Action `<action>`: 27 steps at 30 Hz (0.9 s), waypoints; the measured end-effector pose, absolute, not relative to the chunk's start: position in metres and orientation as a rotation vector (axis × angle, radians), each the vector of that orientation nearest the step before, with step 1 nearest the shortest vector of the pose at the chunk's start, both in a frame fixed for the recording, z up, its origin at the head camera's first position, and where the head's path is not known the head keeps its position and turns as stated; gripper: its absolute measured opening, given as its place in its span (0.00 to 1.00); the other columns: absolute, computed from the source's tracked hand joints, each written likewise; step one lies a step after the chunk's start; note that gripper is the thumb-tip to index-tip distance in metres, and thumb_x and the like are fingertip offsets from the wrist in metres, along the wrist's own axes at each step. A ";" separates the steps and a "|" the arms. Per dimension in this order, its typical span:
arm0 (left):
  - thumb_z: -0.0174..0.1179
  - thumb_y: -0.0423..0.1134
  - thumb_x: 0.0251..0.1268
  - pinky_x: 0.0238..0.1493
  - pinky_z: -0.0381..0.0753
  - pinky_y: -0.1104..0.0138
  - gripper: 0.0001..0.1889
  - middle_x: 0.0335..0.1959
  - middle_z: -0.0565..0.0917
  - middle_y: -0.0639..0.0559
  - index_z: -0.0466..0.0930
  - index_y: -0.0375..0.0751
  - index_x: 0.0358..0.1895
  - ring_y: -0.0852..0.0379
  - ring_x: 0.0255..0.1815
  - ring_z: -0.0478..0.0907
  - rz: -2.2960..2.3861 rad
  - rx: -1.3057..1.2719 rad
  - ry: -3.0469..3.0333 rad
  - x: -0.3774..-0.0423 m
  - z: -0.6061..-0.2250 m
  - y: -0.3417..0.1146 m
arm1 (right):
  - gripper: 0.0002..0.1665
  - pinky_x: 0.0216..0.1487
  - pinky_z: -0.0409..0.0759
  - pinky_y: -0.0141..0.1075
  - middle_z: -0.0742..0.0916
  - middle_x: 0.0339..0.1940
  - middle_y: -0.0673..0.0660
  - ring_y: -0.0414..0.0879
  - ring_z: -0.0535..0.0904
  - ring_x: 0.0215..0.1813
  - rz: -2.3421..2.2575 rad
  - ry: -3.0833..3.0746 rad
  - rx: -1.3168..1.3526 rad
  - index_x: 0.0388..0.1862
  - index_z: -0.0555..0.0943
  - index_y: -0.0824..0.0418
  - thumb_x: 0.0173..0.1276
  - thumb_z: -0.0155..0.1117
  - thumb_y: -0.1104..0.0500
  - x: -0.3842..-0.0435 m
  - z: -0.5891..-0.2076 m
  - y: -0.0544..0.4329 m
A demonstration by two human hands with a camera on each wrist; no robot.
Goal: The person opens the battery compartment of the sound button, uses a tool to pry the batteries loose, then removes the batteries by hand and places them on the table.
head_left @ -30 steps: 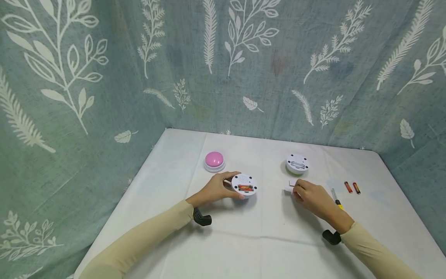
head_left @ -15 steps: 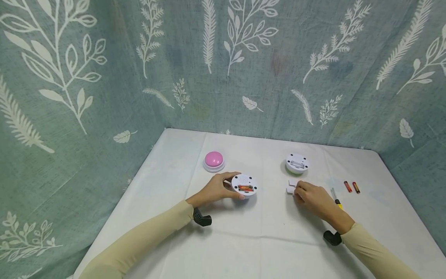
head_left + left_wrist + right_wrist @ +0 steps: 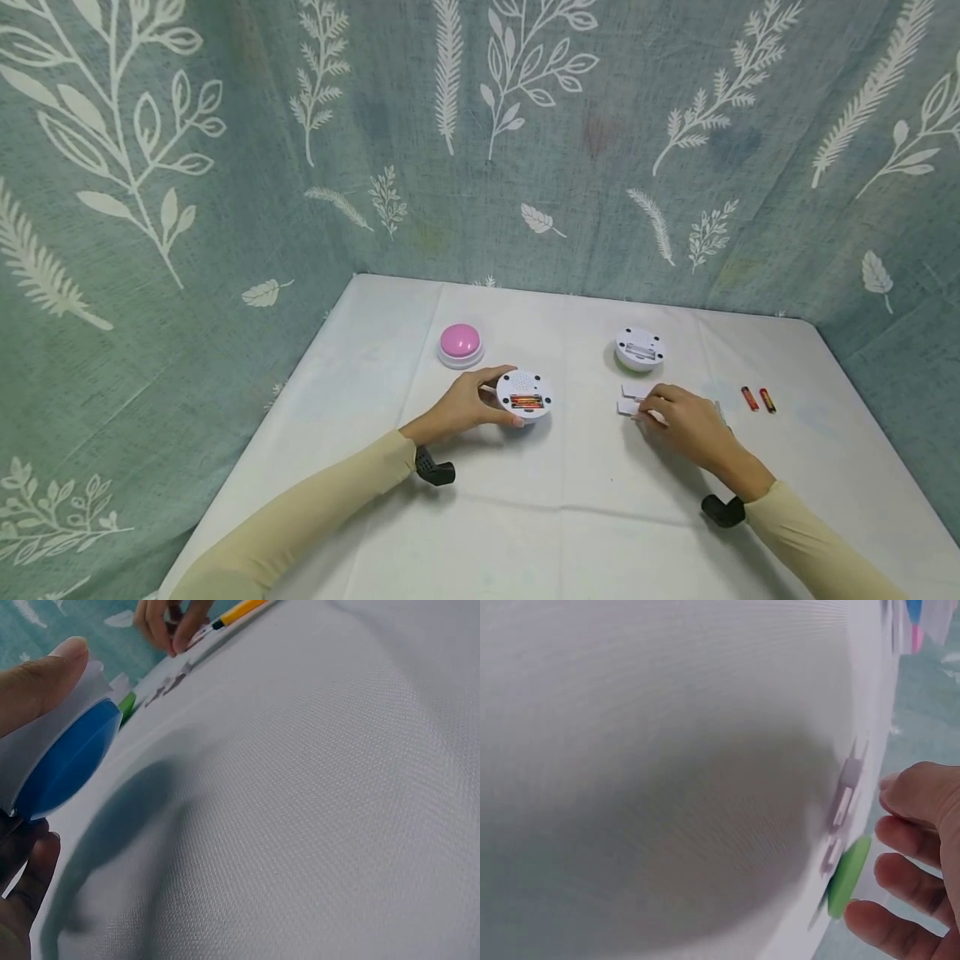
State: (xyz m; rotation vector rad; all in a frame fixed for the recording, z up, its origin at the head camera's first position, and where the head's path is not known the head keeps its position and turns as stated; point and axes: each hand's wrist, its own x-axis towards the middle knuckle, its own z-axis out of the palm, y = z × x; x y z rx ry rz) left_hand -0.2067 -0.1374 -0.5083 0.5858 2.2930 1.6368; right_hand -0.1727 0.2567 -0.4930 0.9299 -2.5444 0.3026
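Note:
My left hand (image 3: 459, 406) grips a round white push-button buzzer (image 3: 523, 386) by its rim, upside down. Two red-and-gold batteries (image 3: 527, 402) sit in its uncovered compartment. Its blue dome (image 3: 79, 761) faces down toward the cloth in the left wrist view. My right hand (image 3: 686, 423) hovers by two small white battery covers, a farther one (image 3: 634, 390) and a nearer one (image 3: 627, 407). Its thumb and fingers are loosely bent with nothing between them in the right wrist view, where both covers lie on the table beyond the fingertips.
Behind my left hand stands a pink-domed buzzer (image 3: 461, 342). A green-domed one (image 3: 639, 348) lies upside down at the back, its compartment uncovered. Two loose batteries (image 3: 759, 400) are at the right. A yellow-handled screwdriver (image 3: 241, 610) lies by my right hand, mostly hidden in the head view.
My right hand has drawn slightly right, off the white covers, and now hides more of the screwdriver. The nearer cover has come to lie flat. My left hand keeps its hold.

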 end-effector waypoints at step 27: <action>0.84 0.48 0.46 0.55 0.82 0.62 0.47 0.60 0.78 0.53 0.72 0.57 0.74 0.51 0.52 0.83 1.691 0.657 2.217 -0.209 -0.511 -0.141 | 0.11 0.25 0.73 0.32 0.84 0.31 0.43 0.36 0.74 0.29 0.430 -2.633 0.617 0.36 0.89 0.54 0.55 0.82 0.62 -0.142 -0.490 0.292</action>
